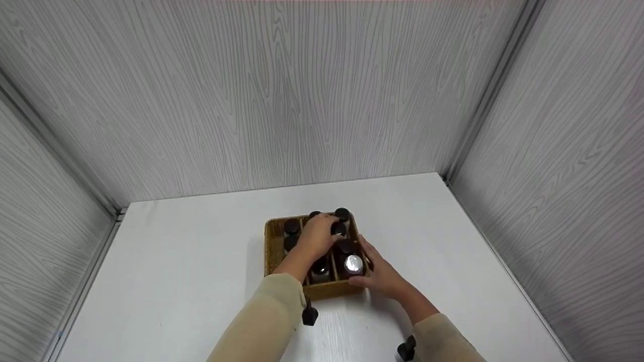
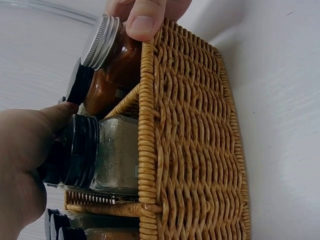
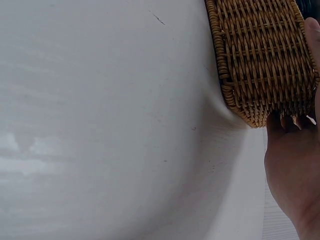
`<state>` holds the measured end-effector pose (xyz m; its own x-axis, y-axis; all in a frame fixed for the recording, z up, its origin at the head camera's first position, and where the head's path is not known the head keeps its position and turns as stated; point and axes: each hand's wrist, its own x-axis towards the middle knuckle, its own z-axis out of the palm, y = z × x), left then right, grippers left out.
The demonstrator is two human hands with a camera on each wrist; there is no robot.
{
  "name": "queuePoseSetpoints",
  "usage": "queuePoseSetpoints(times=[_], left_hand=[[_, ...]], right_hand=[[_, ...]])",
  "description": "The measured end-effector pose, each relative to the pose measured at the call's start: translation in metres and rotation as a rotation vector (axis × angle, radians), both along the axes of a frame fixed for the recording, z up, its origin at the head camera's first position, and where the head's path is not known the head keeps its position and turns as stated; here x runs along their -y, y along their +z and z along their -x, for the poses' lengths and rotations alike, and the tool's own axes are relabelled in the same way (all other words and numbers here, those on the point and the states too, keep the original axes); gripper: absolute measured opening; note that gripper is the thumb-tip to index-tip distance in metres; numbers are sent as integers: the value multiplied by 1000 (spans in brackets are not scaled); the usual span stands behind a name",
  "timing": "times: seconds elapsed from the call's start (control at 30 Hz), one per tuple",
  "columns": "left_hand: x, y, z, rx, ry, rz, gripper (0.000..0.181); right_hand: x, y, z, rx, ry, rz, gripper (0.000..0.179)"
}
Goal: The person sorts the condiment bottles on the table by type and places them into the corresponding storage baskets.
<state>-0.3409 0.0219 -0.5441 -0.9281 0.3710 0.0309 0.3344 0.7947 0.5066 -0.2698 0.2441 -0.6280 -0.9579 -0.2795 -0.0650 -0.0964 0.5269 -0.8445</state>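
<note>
A woven wicker basket (image 1: 327,290) with divided rows holds several spice jars, most with black lids. My left hand (image 1: 318,235) reaches over it, with a black-lidded jar (image 1: 339,230) of the right row between thumb and finger. In the left wrist view, the left thumb (image 2: 62,111) lies beside the black lids, and the far fingers are hidden. My right hand (image 1: 385,276) grips the basket's front right corner, thumb at the rim and fingers along the side. Close to that thumb stands a silver-lidded jar (image 1: 353,264) with reddish-brown contents.
The basket stands on a white table (image 1: 191,271), with grey wood-grain panels (image 1: 282,100) at the back and both sides. A black-lidded jar of pale powder (image 2: 117,155) sits in the middle row. More black-lidded jars (image 1: 292,226) fill part of the left row.
</note>
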Motion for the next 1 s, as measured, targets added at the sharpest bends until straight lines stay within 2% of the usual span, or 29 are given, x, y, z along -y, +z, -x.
queuePoseSetpoints(times=[0.4, 0.57, 0.67, 0.83, 1.0], left_hand=[[11, 9, -1, -14, 20, -63, 48], [17, 15, -2, -43, 23, -49, 46], [21, 21, -5, -85, 35, -10, 45], [33, 31, -16, -190, 59, 81, 45], [52, 40, -32, -252, 87, 129, 47]], right_hand=[[2, 1, 3, 7, -3, -34, 123], [0, 2, 6, -17, 29, -48, 122], [-1, 5, 9, -20, 59, -64, 123], [-3, 18, 9, -18, 94, -140, 123], [-8, 44, 3, 23, 137, -261, 123]])
